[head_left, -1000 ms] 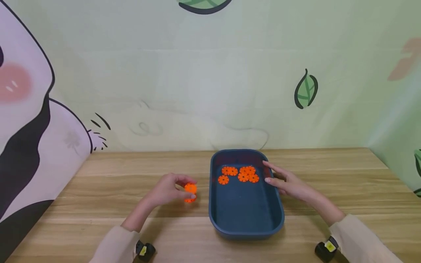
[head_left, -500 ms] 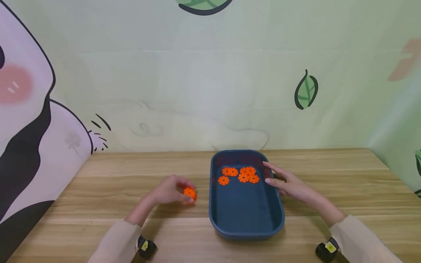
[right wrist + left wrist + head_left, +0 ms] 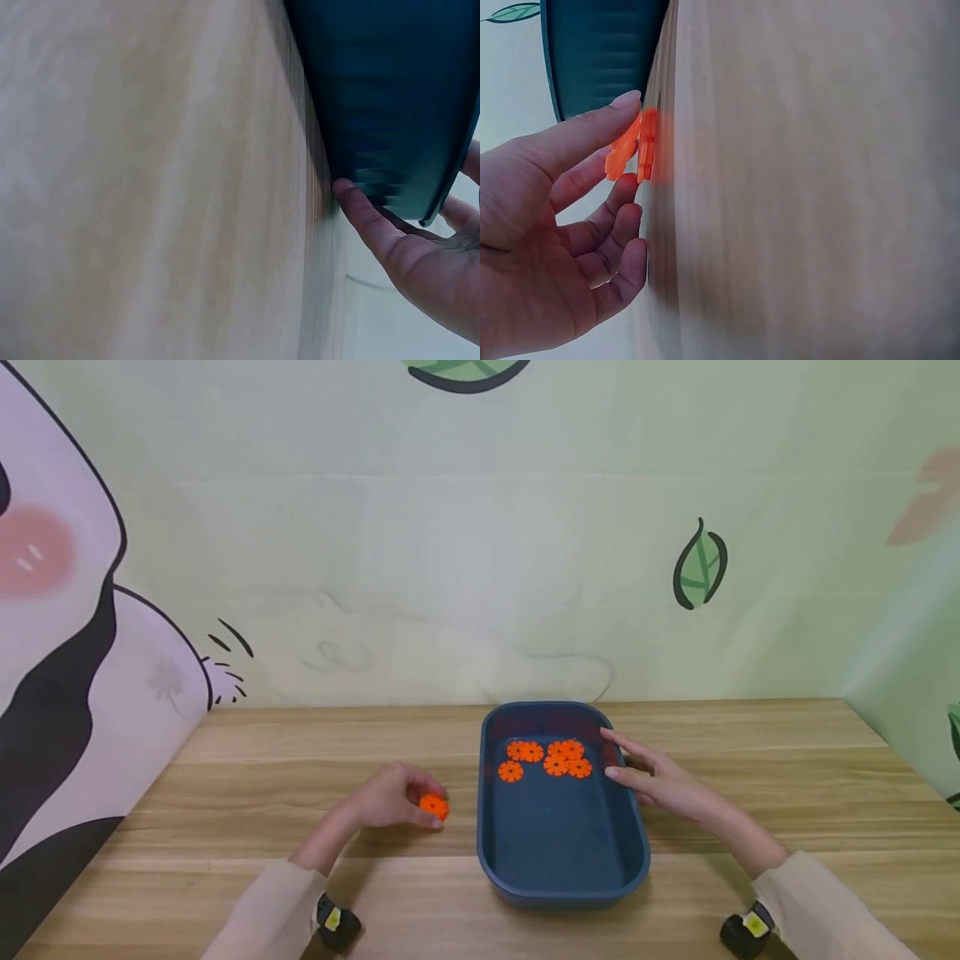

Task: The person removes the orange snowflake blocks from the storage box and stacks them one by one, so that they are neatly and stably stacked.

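Observation:
In the head view a dark blue bin stands upright on the wooden table, with several orange notched discs lying in its far half. Left of it, my left hand pinches an orange notched disc low over the table. The left wrist view shows two orange pieces there: a tilted disc by the thumb and a second disc lying flat along the tabletop. My right hand holds the bin's right wall, thumb and index at the rim; other fingers lie against the outside.
The wooden tabletop reaches back to a pale green wall cloth printed with leaves and a panda-like figure. Black wrist cameras are strapped over both sleeves.
My left hand has lowered slightly. The two orange discs, which stood apart one above the other in the head view, now overlap. The right hand and the bin stay put.

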The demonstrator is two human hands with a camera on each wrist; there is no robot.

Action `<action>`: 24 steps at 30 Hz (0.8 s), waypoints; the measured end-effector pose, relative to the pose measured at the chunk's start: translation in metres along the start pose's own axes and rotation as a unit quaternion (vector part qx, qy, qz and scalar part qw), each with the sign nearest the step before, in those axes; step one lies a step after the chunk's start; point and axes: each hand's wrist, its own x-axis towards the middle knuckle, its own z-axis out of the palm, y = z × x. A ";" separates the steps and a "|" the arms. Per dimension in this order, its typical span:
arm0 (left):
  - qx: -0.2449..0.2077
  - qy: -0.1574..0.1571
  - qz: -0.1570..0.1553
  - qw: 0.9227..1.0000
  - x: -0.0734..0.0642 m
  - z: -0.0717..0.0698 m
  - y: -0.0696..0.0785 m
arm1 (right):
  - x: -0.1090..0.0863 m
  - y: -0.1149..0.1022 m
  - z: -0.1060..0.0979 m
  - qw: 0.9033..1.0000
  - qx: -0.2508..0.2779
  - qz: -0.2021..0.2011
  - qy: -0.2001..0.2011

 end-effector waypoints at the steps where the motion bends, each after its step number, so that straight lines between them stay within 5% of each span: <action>1: 0.002 0.000 0.000 1.000 0.000 0.001 0.000 | 0.000 0.000 0.000 1.000 -0.001 0.000 0.000; 14: -0.002 0.001 0.002 1.000 0.001 0.002 0.000 | -0.001 -0.001 0.000 1.000 -0.001 0.002 0.004; 24: -0.045 0.054 -0.007 0.998 -0.011 -0.001 0.011 | -0.001 0.000 0.000 1.000 0.007 0.001 -0.001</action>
